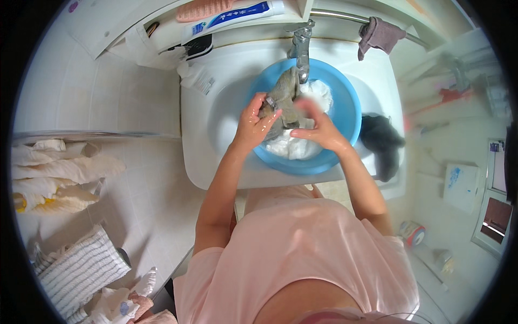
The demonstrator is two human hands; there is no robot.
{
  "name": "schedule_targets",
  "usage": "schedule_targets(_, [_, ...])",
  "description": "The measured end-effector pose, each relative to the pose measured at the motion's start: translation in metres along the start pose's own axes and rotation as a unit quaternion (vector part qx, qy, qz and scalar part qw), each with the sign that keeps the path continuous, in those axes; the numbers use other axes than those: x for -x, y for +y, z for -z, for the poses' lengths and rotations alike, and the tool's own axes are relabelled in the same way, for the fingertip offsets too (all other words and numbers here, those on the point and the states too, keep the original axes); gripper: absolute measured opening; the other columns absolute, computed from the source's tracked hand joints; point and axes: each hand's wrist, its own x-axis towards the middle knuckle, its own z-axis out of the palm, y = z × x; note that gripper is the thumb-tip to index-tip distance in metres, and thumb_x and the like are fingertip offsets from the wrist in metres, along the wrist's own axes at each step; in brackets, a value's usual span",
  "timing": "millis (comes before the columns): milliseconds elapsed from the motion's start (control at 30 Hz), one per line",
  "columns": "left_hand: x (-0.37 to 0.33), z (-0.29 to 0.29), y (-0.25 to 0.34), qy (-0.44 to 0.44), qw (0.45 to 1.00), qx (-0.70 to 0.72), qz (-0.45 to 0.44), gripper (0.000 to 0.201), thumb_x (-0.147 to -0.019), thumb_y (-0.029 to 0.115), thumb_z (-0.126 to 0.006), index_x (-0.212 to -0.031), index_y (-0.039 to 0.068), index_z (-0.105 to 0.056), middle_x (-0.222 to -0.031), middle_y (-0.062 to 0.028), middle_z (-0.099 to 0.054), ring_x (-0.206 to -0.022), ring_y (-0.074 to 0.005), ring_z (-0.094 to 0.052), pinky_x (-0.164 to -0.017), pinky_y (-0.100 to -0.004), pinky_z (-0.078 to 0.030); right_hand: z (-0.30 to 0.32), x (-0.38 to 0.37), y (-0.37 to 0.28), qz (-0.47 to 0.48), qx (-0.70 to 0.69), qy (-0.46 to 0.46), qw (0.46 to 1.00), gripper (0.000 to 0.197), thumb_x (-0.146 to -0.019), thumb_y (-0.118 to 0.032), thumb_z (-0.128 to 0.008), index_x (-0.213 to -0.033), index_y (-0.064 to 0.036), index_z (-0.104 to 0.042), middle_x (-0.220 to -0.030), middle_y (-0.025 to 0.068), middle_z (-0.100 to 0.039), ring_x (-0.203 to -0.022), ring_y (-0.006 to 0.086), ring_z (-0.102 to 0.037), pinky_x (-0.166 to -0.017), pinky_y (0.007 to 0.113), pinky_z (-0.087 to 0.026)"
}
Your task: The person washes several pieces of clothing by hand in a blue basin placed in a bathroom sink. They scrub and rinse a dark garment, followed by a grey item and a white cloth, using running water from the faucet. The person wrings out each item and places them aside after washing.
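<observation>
A blue basin (353, 110) sits in the white sink under the faucet (302, 51). Wet, soapy-looking white cloth (291, 147) lies in it. Over the basin, a wet grey-brown cloth item (286, 92), perhaps a sock, hangs bunched up. My left hand (254, 123) grips its left side, fingers wet and thumb across it. At the cloth's right side is my right hand (321, 131), with thumb and fingers apart; its fingertips are smeared by motion. Whether they touch the cloth is hard to see.
Dark wet cloth (380, 143) lies on the sink's right side. A toothpaste tube (237, 17) and a pink comb (202, 9) rest on the shelf above. A mauve cloth (380, 36) drapes over the rail. Striped towel (83, 270) and other cloths lie at lower left.
</observation>
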Motion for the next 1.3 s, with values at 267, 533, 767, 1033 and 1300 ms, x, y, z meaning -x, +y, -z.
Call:
schedule_targets(267, [-0.007,0.004,-0.021,0.025,0.982,0.125,0.14,0.033,-0.091,0.024,-0.061,-0.114,0.001,-0.054,-0.101,-0.003,-0.058,-0.09,-0.0098,-0.053,-0.08,-0.0267,-0.045,0.001,-0.01,-0.005,-0.001,0.003,0.036,0.999,0.035,-0.075,-0.024,-0.075,-0.098,-0.0035,-0.058,-0.085,0.0076,-0.058,-0.08,0.0173,-0.053,-0.07,0.029,-0.043])
schedule_targets(533, [-0.008,-0.022,-0.129,0.116,0.787,0.455,0.4,0.064,-0.085,0.046,-0.064,-0.128,0.001,-0.048,-0.125,-0.0127,-0.055,-0.112,-0.025,-0.055,-0.092,-0.0395,-0.046,-0.031,-0.055,0.065,-0.09,0.411,0.08,0.904,0.05,-0.079,-0.033,-0.069,-0.117,-0.0083,-0.049,-0.111,0.0144,-0.057,-0.103,0.0299,-0.052,-0.077,0.038,-0.047])
schedule_targets(767, [-0.012,-0.058,-0.175,0.118,0.897,-0.184,0.385,0.055,-0.086,0.043,-0.059,-0.106,-0.007,-0.06,-0.105,-0.0299,-0.061,-0.1,-0.0422,-0.059,-0.085,-0.0464,-0.045,-0.053,-0.042,0.113,-0.064,0.514,-0.014,0.855,0.058,-0.087,-0.04,-0.055,-0.137,-0.0148,-0.04,-0.141,0.014,-0.04,-0.132,0.0353,-0.029,-0.107,0.05,-0.025])
schedule_targets(1033, [-0.016,-0.074,-0.221,0.129,0.904,-0.274,0.3,0.047,-0.085,0.023,-0.058,-0.124,-0.003,-0.05,-0.11,-0.0262,-0.061,-0.1,-0.0409,-0.06,-0.084,-0.046,-0.047,-0.058,-0.05,0.161,-0.093,0.483,0.011,0.871,0.063,-0.085,-0.041,-0.053,-0.14,-0.019,-0.036,-0.148,0.01,-0.031,-0.136,0.0349,-0.023,-0.11,0.051,-0.018])
schedule_targets(1300, [0.005,-0.016,-0.128,0.075,0.916,0.276,0.282,0.042,-0.091,0.029,-0.06,-0.124,0.003,-0.052,-0.118,-0.009,-0.059,-0.107,-0.0227,-0.057,-0.089,-0.0352,-0.046,-0.028,-0.052,0.105,-0.1,0.138,-0.031,0.985,0.092,-0.073,-0.044,-0.074,-0.145,-0.0131,-0.026,-0.144,0.0157,-0.035,-0.129,0.0396,-0.036,-0.109,0.044,-0.027])
